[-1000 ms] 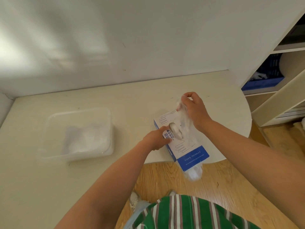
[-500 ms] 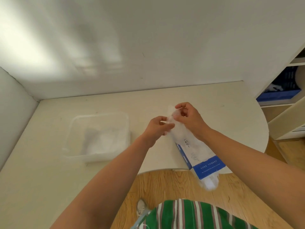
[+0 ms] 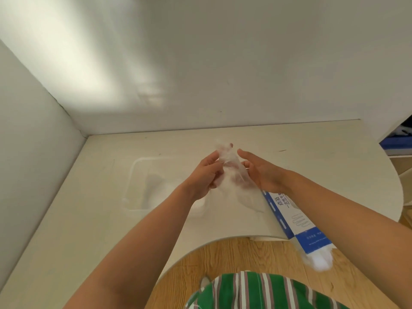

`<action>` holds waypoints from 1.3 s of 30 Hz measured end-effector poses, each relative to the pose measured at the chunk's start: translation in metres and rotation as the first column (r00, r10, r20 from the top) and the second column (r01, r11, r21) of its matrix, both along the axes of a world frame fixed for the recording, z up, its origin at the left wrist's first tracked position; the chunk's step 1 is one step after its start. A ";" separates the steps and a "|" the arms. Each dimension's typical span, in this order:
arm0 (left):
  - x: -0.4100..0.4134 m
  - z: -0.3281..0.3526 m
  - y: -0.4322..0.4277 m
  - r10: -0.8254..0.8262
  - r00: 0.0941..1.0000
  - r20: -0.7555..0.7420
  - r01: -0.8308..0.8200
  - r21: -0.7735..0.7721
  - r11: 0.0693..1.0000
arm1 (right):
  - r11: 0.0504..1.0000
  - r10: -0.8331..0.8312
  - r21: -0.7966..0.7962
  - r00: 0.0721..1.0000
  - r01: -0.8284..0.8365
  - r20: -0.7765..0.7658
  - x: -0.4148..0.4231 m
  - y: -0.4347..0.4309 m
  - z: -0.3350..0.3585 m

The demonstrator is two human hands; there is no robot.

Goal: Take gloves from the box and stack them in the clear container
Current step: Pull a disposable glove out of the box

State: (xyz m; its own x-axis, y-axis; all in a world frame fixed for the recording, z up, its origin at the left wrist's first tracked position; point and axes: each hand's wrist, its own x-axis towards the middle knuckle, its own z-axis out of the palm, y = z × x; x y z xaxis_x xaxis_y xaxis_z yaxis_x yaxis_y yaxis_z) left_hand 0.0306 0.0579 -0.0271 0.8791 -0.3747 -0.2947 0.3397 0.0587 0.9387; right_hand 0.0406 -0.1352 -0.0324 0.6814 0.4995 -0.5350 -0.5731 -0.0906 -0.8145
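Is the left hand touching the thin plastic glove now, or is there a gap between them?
Touching. The head view shows the left hand pinching the clear glove with its fingers, and the film bunches right at the fingertips.

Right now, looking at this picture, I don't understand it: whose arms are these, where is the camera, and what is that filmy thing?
No machine here: a person wears a camera on the head, looking down at their own two arms. The left hand grips a thin, see-through plastic glove above the white table; the right hand is beside it, fingers spread, apparently touching it. On the table, to the left, sits a clear container with something pale inside, probably gloves already stacked. To the right lies the blue and white glove box, reaching past the table's edge, with more gloves spilling from its near end.
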 end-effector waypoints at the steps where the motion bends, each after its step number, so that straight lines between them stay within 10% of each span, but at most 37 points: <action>1: 0.000 -0.001 0.007 0.003 1.000 0.008 -0.003 0.002 1.000 | 0.999 0.020 0.041 1.000 -0.019 -0.012 0.001 0.004 0.001; 9: -0.006 -0.002 0.071 0.075 0.997 -0.014 -0.075 0.003 0.997 | 0.918 -0.394 0.033 0.903 0.395 0.171 0.017 0.061 0.001; 17: -0.002 0.000 0.122 0.204 0.971 -0.126 -0.183 0.162 0.970 | 0.985 0.057 -0.172 0.958 -0.009 0.280 0.014 0.105 0.018; 26: -0.006 -0.009 0.138 0.286 0.938 0.195 -0.339 0.360 0.869 | 0.923 0.257 -0.338 0.948 -0.184 0.185 0.010 0.131 0.011; 34: 0.001 -0.028 0.148 0.288 0.907 0.308 -0.420 0.598 0.683 | 0.885 0.122 -0.464 0.945 0.034 0.302 0.020 0.132 0.006; 36: 0.002 -0.034 0.150 0.226 0.908 0.354 -0.419 0.726 0.545 | 0.819 0.073 -0.523 0.860 0.237 0.504 0.023 0.138 0.001; 39: 0.003 -0.041 0.151 0.134 0.913 0.385 -0.407 0.838 0.365 | 0.707 0.183 -0.456 0.483 0.541 0.856 0.021 0.152 -0.004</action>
State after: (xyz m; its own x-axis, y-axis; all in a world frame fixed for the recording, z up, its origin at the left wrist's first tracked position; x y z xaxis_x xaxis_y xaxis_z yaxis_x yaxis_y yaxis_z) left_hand 0.0335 0.2087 -0.0677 0.9633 0.2531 -0.0897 0.2603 -0.7978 0.5439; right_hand 0.0614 0.0166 -0.0360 0.9676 0.1123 0.2261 0.2354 -0.7252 -0.6470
